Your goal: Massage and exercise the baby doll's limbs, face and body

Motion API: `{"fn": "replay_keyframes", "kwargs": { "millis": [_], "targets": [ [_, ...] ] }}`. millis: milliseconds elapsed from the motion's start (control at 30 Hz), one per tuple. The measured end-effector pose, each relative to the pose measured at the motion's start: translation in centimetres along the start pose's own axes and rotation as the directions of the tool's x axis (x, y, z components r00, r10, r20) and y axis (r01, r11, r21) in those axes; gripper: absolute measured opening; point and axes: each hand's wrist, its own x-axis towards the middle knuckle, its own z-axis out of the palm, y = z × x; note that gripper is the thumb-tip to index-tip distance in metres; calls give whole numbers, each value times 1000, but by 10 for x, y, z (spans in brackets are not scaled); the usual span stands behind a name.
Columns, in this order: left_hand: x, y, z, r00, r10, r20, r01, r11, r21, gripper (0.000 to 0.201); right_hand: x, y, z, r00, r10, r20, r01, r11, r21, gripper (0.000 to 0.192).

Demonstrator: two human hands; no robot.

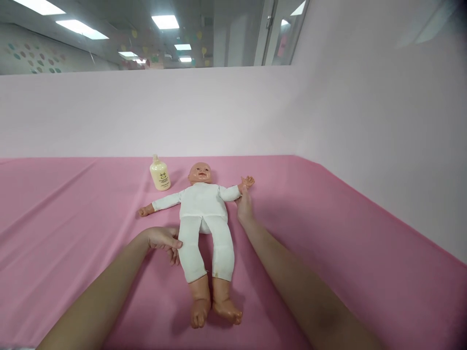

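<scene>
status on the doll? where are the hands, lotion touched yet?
Done: doll lies face up on the pink sheet, dressed in white. In hand: left hand at its thigh, right hand at its wrist. Left: the cream bottle stands capped beside the head, untouched.

Pale yellow lotion bottle up and left of the left hand, dark printed emblem and small lines of print on its front, too small to read, no other legible text
</scene>
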Motion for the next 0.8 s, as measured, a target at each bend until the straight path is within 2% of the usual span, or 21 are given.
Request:
{"fn": "replay_keyframes", "kwargs": {
  "millis": [133,200,233,267,333,400,467,500,600,633,667,800],
  "targets": [
    [-12,9,1,997,-64,-41,68,992,105,60,-2,-1,0,999,9,-39,-9,1000,-21,61],
    [-21,17,2,987,-75,-141,99,981,168,63,-2,0,1,999,-10,-38,9,1000,-22,61],
    [-24,22,3,972,-60,-228,104,977,185,62,-2,0,2,999,-20,-29,19,999,-26,60],
    [-27,28,6,943,-32,-331,99,977,190,61,-2,1,2,1000,-26,-17,26,999,-34,57],
    [-28,43,13,848,62,-526,40,983,181,58,-2,2,4,1000,-26,-1,26,998,-55,50],
    [-19,62,22,747,176,-641,-63,979,195,53,-3,2,6,1000,-29,-9,28,997,-79,43],
    [0,82,28,703,235,-671,-105,968,229,49,-4,3,8,1000,-25,-17,23,995,-97,38],
    [12,91,30,700,232,-675,-88,966,241,48,-3,4,8,1000,-16,-12,14,995,-98,38],
    [56,119,29,682,292,-670,-133,951,279,48,-1,7,7,1000,20,3,-20,998,-67,49],
    [72,126,27,663,314,-680,-150,945,291,48,0,9,6,1000,26,4,-26,998,-49,53],
    [89,133,25,657,331,-677,-161,939,303,46,1,10,6,1000,25,3,-25,999,-33,57],
    [147,142,20,578,357,-733,-164,932,324,33,1,13,4,999,-26,22,27,999,-20,56]
  ]
}}
